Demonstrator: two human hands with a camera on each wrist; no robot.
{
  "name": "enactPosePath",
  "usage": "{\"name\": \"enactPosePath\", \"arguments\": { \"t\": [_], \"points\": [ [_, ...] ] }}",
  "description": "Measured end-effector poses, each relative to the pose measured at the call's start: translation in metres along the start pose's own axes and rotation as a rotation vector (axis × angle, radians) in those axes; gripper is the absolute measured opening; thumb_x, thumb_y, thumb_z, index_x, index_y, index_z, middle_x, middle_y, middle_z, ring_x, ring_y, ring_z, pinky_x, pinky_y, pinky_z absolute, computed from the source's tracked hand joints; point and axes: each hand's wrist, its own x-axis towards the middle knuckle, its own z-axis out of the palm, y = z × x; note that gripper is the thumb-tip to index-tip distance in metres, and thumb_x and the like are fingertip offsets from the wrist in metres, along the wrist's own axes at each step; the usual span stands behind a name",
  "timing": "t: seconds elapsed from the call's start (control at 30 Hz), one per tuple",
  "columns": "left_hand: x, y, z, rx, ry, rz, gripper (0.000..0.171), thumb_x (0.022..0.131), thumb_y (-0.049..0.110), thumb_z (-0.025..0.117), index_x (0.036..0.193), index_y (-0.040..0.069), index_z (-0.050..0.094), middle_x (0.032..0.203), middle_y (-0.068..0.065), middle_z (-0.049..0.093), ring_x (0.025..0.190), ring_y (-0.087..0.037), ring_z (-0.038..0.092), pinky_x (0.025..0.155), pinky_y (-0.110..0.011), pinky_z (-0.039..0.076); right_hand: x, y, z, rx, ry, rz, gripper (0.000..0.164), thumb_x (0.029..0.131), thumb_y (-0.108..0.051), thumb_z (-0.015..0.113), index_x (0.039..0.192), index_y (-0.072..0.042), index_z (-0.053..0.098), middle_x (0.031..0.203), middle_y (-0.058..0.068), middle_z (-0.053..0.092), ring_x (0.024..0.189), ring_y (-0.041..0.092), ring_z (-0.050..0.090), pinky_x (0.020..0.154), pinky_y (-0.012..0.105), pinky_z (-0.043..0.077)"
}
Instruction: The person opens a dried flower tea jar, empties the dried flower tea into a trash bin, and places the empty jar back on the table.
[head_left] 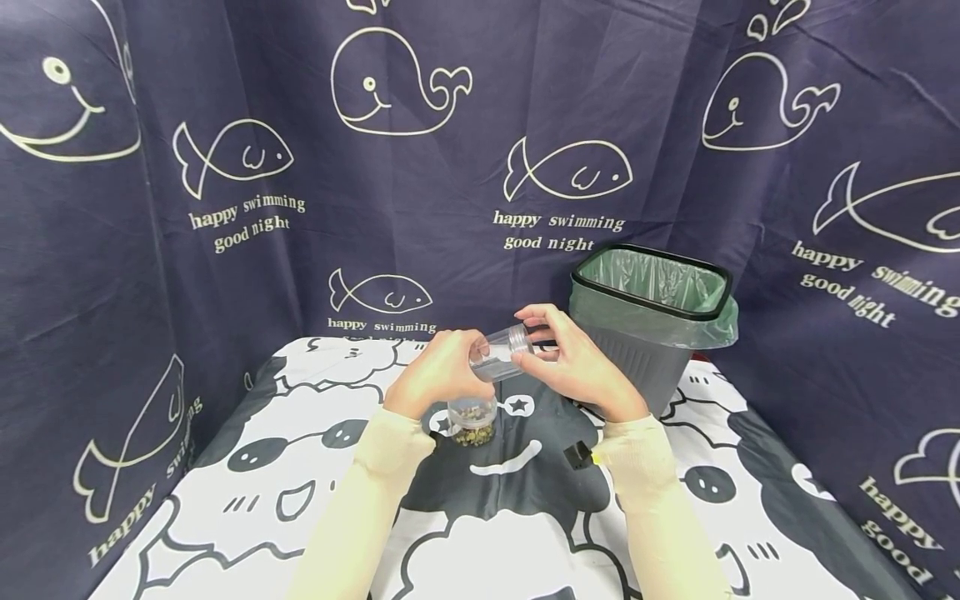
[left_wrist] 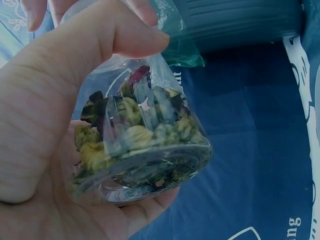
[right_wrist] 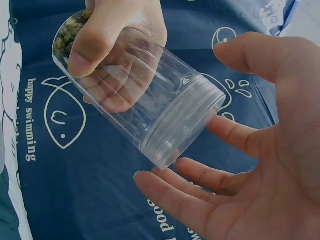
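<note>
My left hand (head_left: 442, 371) grips a clear plastic jar (right_wrist: 135, 95), thumb on one side and fingers round the other. The jar is tilted, its ridged screw-top end toward the right hand. Yellow-green dried flower buds (left_wrist: 135, 125) with a few dark red pieces lie at its base end. My right hand (right_wrist: 260, 150) is spread around the screw-top end, fingers slightly bent, fingertips right at the rim and thumb standing off it. Below the left hand, a second clear jar (head_left: 472, 421) with dried buds in its lower part stands on the sheep-print cloth.
A dark bin (head_left: 652, 371) with a green liner (head_left: 641, 279) stands at the back right, close behind the right hand. Navy fabric (head_left: 480, 183) with white whales and fish hangs around the table. A small black block (head_left: 577, 455) shows at the right wrist.
</note>
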Motion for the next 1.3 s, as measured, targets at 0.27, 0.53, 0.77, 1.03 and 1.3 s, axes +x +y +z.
{"name": "enactPosePath", "arguments": {
  "t": [0.27, 0.53, 0.77, 1.03, 1.3],
  "points": [
    [0.0003, -0.0003, -0.0005, -0.004, 0.002, 0.002, 0.044, 0.060, 0.022, 0.086, 0.099, 0.011, 0.069, 0.084, 0.002, 0.068, 0.075, -0.016, 0.062, 0.074, -0.032, 0.054, -0.0009, -0.0008, -0.0010, -0.039, -0.002, 0.056, 0.053, 0.096, -0.032, 0.070, 0.144, -0.024, 0.048, 0.137, 0.012, 0.057, 0.119, 0.027, 0.065, 0.098, 0.046, 0.055],
    [0.0001, -0.0005, -0.0006, 0.001, 0.000, -0.010, 0.044, 0.060, 0.022, 0.086, 0.099, 0.012, 0.069, 0.084, 0.002, 0.068, 0.075, -0.015, 0.062, 0.074, -0.032, 0.054, 0.0000, -0.0021, 0.0006, -0.098, 0.011, 0.070, 0.048, 0.100, -0.036, 0.065, 0.143, -0.024, 0.049, 0.133, 0.012, 0.063, 0.114, 0.029, 0.068, 0.097, 0.049, 0.055],
    [0.0001, 0.0004, -0.0012, 0.003, -0.011, -0.017, 0.044, 0.060, 0.022, 0.086, 0.099, 0.012, 0.069, 0.084, 0.002, 0.068, 0.076, -0.016, 0.062, 0.075, -0.032, 0.053, 0.0000, -0.0035, 0.0015, -0.140, 0.031, 0.089, 0.044, 0.101, -0.037, 0.062, 0.141, -0.021, 0.051, 0.127, 0.011, 0.068, 0.100, 0.024, 0.072, 0.086, 0.044, 0.057],
    [-0.0012, 0.0008, -0.0005, 0.003, -0.009, -0.012, 0.043, 0.060, 0.021, 0.086, 0.098, 0.012, 0.068, 0.084, 0.002, 0.067, 0.075, -0.016, 0.062, 0.074, -0.032, 0.053, 0.0000, -0.0030, 0.0032, -0.123, 0.025, 0.134, 0.041, 0.103, -0.039, 0.059, 0.139, -0.020, 0.054, 0.125, 0.012, 0.069, 0.079, 0.016, 0.071, 0.078, 0.037, 0.059],
    [0.0004, 0.0012, -0.0013, 0.013, -0.006, -0.004, 0.044, 0.061, 0.023, 0.088, 0.099, 0.012, 0.068, 0.084, 0.002, 0.068, 0.075, -0.016, 0.062, 0.075, -0.032, 0.053, 0.0005, -0.0036, 0.0037, -0.138, 0.032, 0.186, 0.044, 0.103, -0.047, 0.055, 0.138, -0.020, 0.056, 0.122, 0.011, 0.070, 0.072, 0.015, 0.072, 0.081, 0.039, 0.056]
  ]
}}
